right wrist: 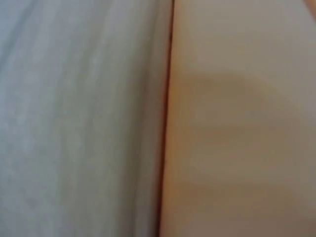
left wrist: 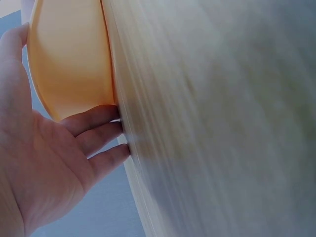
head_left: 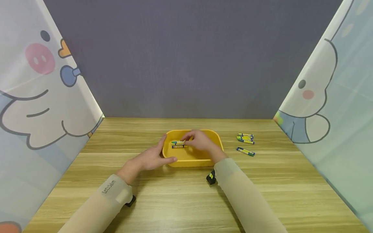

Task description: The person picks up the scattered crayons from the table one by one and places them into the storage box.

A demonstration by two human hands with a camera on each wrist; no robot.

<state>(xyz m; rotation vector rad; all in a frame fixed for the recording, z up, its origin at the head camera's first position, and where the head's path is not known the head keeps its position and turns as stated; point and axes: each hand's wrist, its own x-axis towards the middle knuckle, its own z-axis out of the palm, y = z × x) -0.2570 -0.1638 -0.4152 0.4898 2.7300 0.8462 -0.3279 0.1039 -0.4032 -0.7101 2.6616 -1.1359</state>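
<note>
A yellow plastic tray (head_left: pixel 190 163) stands on the wooden table, and several crayons in yellow wrappers lie side by side at its left. My left hand (head_left: pixel 151 157) rests against the tray's left end, thumb along the front rim. In the left wrist view, extended fingers of the left hand (left wrist: pixel 54 158) touch the tray wall (left wrist: pixel 74 59) low down, near the table. Reaching inside from the right, my right hand (head_left: pixel 199 141) pinches the right end of a green-tipped crayon (head_left: pixel 177 142). Just in front lies a blue-ended crayon (head_left: pixel 177 146). Only the tray's outer wall (right wrist: pixel 237 118) shows beside the table in the right wrist view.
Right of the tray, several more crayons (head_left: pixel 245 138) lie in a group, with two crayons (head_left: pixel 245 151) nearer me. A grey panel (head_left: pixel 186 58) closes off the table's back. Printed cartoon curtains (head_left: pixel 43 106) hang at both sides.
</note>
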